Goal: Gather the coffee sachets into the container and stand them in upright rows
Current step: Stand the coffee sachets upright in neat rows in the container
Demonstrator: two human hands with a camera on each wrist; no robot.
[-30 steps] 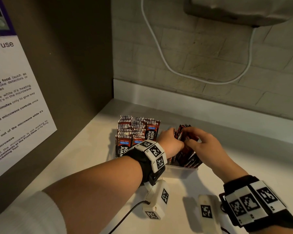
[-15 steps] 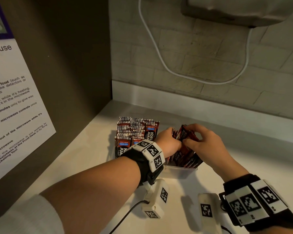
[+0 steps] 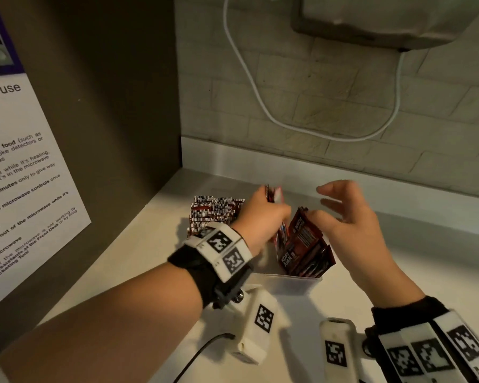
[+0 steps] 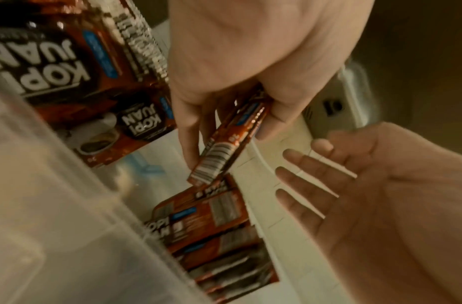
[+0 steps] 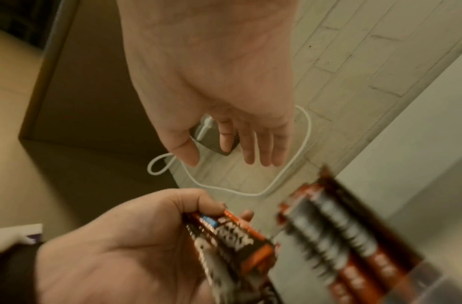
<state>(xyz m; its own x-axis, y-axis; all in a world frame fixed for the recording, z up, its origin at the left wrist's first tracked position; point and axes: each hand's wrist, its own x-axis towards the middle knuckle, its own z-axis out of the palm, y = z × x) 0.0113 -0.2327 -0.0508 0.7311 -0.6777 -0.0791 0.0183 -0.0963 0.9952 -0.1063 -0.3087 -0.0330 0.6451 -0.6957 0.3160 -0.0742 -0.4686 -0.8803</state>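
Note:
A clear plastic container (image 3: 289, 283) stands on the white counter. Its left part holds upright rows of red-brown coffee sachets (image 3: 216, 214). On its right side, a loose batch of sachets (image 3: 304, 244) leans over. My left hand (image 3: 274, 211) grips a small bundle of sachets (image 4: 232, 139) and holds it raised above the container, between the rows and the leaning batch. My right hand (image 3: 324, 205) hovers just right of the leaning batch, fingers spread and holding nothing. In the right wrist view the right hand (image 5: 224, 158) is open above the left hand's bundle (image 5: 237, 236).
A dark side panel (image 3: 116, 106) with a printed notice (image 3: 20, 175) rises close on the left. The brick wall (image 3: 329, 87) behind carries a white cable (image 3: 249, 76) and a wall-mounted unit (image 3: 385, 20). The counter (image 3: 440, 272) stretches to the right of the container.
My left hand has lifted a small bundle of sachets out of the leaning batch. My right hand has let go of the sachets and drawn back to the right, fingers spread.

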